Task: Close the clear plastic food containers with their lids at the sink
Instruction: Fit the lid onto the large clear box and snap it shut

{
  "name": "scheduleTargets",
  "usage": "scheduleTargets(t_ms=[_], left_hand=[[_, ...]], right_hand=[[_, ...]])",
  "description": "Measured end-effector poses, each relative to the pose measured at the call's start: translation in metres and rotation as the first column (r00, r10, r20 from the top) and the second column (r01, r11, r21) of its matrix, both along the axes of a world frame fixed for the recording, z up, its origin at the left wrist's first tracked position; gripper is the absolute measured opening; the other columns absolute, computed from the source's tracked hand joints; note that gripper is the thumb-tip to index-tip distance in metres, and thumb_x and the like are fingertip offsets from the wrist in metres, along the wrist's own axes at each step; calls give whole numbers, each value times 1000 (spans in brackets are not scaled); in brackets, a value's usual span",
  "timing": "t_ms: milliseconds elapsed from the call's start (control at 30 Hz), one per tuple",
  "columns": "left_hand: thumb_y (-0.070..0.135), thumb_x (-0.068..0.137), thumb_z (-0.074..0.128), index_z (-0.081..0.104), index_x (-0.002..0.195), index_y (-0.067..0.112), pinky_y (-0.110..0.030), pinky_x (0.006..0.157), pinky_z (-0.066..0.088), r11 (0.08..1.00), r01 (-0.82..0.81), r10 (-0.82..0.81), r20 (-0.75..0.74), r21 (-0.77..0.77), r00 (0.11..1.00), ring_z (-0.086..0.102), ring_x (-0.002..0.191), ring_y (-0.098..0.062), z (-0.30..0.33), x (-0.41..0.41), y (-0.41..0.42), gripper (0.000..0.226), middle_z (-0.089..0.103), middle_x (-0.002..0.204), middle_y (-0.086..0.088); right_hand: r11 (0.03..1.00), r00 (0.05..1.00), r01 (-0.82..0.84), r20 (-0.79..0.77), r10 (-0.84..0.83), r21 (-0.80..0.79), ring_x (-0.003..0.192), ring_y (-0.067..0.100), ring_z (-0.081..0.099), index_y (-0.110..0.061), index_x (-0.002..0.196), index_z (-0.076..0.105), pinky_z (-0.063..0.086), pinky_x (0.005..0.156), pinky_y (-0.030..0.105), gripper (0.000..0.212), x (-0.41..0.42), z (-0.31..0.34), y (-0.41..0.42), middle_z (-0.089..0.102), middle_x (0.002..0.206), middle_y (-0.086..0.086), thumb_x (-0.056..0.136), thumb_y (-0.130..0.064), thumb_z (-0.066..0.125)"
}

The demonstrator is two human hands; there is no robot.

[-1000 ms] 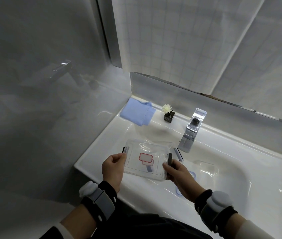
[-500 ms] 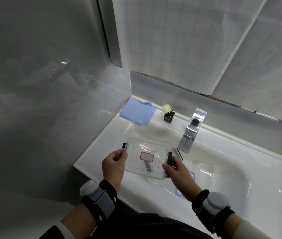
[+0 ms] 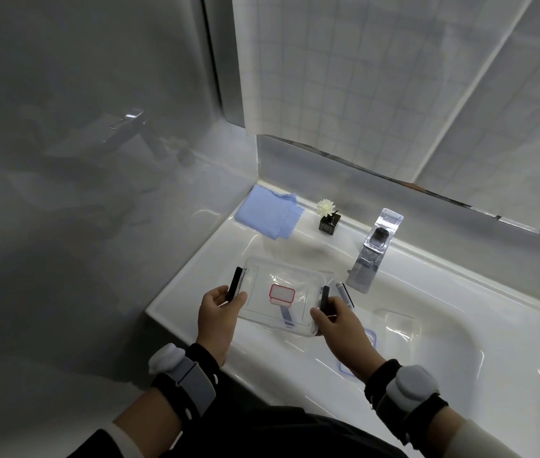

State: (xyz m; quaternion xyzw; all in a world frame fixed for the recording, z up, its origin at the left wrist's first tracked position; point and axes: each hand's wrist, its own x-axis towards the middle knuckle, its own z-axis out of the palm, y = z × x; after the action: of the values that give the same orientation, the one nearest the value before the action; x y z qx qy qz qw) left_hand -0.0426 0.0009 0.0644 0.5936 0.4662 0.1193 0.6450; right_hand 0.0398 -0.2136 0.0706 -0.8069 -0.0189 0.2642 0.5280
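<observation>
A clear plastic container (image 3: 281,294) with a clear lid on top rests on the left rim of the white sink (image 3: 192,272). Black latches stand at both ends. My left hand (image 3: 219,309) pinches the left latch (image 3: 235,283). My right hand (image 3: 334,317) grips the right latch (image 3: 324,297). A red-edged label and a blue strip show through the plastic. Another clear container (image 3: 399,323) sits in the basin to the right. A blue-rimmed lid (image 3: 359,355) lies in the basin, partly hidden under my right arm.
A chrome faucet (image 3: 374,252) stands behind the container on the right. A folded blue cloth (image 3: 270,214) and a small black vase with a white flower (image 3: 328,216) sit on the back ledge. A grey wall closes the left side.
The lid has shifted into line with the container beneath it. Both hands stay at the ends, fingers now on the black latches.
</observation>
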Motion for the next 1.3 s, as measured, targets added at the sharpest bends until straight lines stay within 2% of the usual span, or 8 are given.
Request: scheduleTargets(t_ms=[100,200,367,467,667,900,1067,1300], left_hand=[[14,84,75,67,113,15,-25,83,54,993,29,-30,4,117,1000,69,98,-14,3,-3,2,30,74,106,1],[11,85,71,70,112,15,-16,74,50,973,52,-53,0,225,999,69,95,-11,7,-8,8,27,74,103,3],[13,86,72,70,109,15,-25,85,51,917,60,-56,-21,393,998,65,97,-13,11,-20,39,24,71,107,1],[13,87,71,68,107,20,-17,77,46,882,88,-81,-36,464,996,62,96,-11,16,-29,65,21,69,108,2],[13,87,69,70,109,17,-31,83,50,826,126,-76,-114,549,991,62,97,-18,13,-49,100,22,66,109,-3],[13,86,72,66,118,11,-34,89,49,788,179,-83,-186,590,979,60,101,-23,0,-62,121,33,61,113,-8],[19,85,73,60,126,10,-35,92,48,771,261,-128,-260,580,957,55,103,-20,-10,-71,127,44,58,119,-8],[22,92,67,59,132,11,-40,103,47,660,357,-186,-317,661,930,50,121,-23,-18,-85,126,42,52,133,-5]], right_hand=[[992,996,-41,75,50,-123,79,15,71,-14,105,65,52,67,22,14,-3,0,9,73,95,1,96,-24,63],[975,985,-124,93,144,-186,81,23,73,-13,97,68,56,78,37,17,-6,-2,19,74,91,5,95,-29,60],[955,964,-263,3,266,-138,77,19,77,-10,93,73,61,85,42,23,-13,-9,42,79,85,3,94,-28,60],[973,963,-232,-142,231,11,77,22,79,1,93,76,64,83,42,26,-19,-6,60,81,87,10,95,-21,62],[962,884,-174,-398,246,208,82,33,79,17,107,65,65,72,33,32,-29,3,96,78,99,28,98,-13,63],[946,812,-226,-492,315,232,75,30,78,23,113,61,65,70,32,38,-32,-9,131,75,105,33,96,-11,66],[950,787,-203,-538,302,236,94,45,75,23,115,59,66,74,34,39,-36,-19,144,71,112,38,96,-10,66],[955,800,-190,-528,286,229,90,43,76,5,92,64,65,83,39,17,-43,-25,156,72,110,37,95,-11,68]])
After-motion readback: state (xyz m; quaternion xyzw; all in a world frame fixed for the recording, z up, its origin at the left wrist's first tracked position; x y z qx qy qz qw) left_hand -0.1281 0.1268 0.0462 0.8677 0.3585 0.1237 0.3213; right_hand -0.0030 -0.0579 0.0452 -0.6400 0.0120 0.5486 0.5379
